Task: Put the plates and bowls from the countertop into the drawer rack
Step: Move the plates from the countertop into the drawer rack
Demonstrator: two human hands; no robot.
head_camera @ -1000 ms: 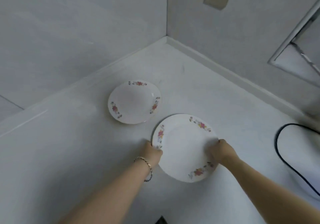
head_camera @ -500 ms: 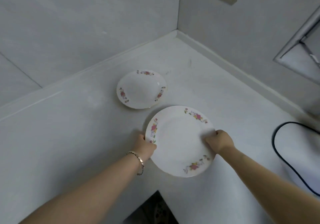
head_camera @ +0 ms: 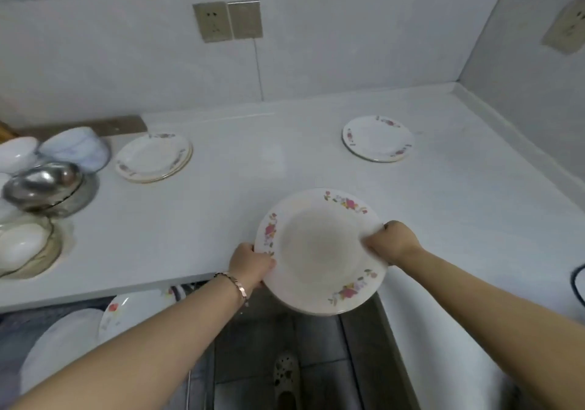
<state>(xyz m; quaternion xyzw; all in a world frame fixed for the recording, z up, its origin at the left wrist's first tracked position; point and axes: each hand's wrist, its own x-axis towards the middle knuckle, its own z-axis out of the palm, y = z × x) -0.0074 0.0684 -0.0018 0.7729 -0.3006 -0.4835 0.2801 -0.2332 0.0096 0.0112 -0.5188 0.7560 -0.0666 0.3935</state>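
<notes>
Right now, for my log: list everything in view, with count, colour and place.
held plate: one, white, floral rim, over the countertop front edge
small plate: one, white floral, countertop far right
plate stack: count unclear, white floral, countertop back left
white bowls: several, far left
steel bowl: one, silver, among them
racked plates: at least two, white, below the countertop
socket covers: three, beige, on the walls
cable: one, black, right edge
left hand: grips the held plate's left rim
right hand: grips its right rim
</notes>
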